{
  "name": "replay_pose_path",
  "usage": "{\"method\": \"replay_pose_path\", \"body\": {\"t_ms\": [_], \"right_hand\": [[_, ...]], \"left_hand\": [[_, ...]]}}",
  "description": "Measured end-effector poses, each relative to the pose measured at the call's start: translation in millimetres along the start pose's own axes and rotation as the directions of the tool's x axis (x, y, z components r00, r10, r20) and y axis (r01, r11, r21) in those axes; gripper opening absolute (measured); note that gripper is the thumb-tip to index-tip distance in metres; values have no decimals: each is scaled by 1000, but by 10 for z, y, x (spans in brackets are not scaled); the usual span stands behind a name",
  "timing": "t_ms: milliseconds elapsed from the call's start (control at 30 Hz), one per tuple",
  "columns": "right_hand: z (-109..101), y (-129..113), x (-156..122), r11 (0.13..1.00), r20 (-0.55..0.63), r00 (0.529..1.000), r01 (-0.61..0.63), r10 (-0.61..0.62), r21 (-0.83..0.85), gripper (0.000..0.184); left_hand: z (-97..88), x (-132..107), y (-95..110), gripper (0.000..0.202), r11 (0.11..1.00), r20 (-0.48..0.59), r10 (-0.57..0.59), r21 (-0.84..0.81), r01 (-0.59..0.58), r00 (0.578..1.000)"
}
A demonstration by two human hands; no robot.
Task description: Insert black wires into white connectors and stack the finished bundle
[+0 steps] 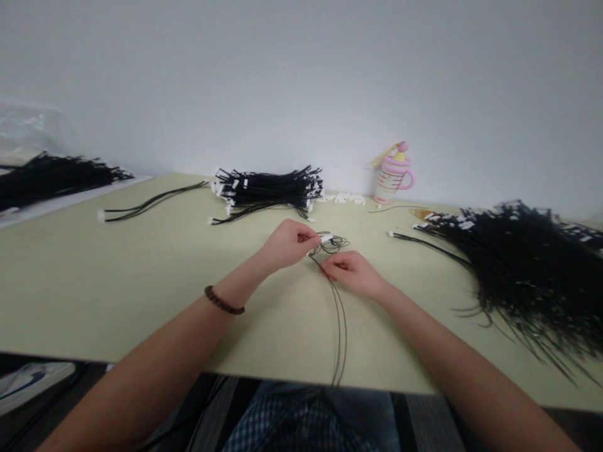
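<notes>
Both hands pinch one black wire harness [340, 314]: left hand [286, 243] closed on its white connector [326, 238], right hand [354, 274] at 4 o'clock gripping wires, keeping the coil taut.

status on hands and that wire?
Left hand pinching white connector. Right hand gripping black wires, which trail off table edge. Wire piles sit apart; nothing in the way.

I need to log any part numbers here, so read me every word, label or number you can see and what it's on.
No readable text anywhere.
Pink cup: striped markings only, too blurred to read.
White connectors on the cable bundles: no print legible.
Cable in the hands: no label visible.
</notes>
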State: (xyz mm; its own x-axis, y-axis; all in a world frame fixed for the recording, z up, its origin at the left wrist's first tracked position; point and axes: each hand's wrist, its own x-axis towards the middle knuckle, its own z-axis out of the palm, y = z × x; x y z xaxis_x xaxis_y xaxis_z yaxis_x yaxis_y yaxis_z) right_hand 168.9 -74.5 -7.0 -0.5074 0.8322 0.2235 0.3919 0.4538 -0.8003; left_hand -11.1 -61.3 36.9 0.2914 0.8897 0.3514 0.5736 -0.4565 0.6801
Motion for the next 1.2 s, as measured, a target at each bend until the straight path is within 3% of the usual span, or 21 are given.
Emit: {"method": "replay_pose_path", "body": {"t_ms": [133, 300, 533, 667, 867, 1033, 1200], "right_hand": [[9, -63, -2, 973, 40, 997, -74, 67, 218, 28], [23, -119, 2, 838, 132, 975, -222, 180, 498, 24], [-22, -129, 4, 789, 123, 951, -305, 284, 534, 16], [-23, -90, 9, 746, 109, 952, -294, 287, 598, 20], [-53, -96, -8, 667, 198, 938, -341, 283, 662, 26], [-247, -77, -44, 707, 275, 919, -393, 283, 588, 27], [-431, -36, -50, 740, 269, 940, -333, 210, 584, 26]], "left_hand": [[1, -1, 12, 27, 1000, -17, 1, 19, -1, 1000], [11, -1, 19, 29, 999, -4, 3, 44, -2, 1000], [-10, -14, 47, 27, 1000, 5, 5, 4, -5, 1000], [-33, -31, 65, 27, 996, -3, -5, -85, 5, 1000], [-69, -26, 67, 28, 988, -38, -43, -149, 37, 998], [-127, -6, 58, 30, 972, -82, -112, -214, 92, 990], [-166, 17, 45, 31, 968, -140, -133, -232, 98, 981]]}}
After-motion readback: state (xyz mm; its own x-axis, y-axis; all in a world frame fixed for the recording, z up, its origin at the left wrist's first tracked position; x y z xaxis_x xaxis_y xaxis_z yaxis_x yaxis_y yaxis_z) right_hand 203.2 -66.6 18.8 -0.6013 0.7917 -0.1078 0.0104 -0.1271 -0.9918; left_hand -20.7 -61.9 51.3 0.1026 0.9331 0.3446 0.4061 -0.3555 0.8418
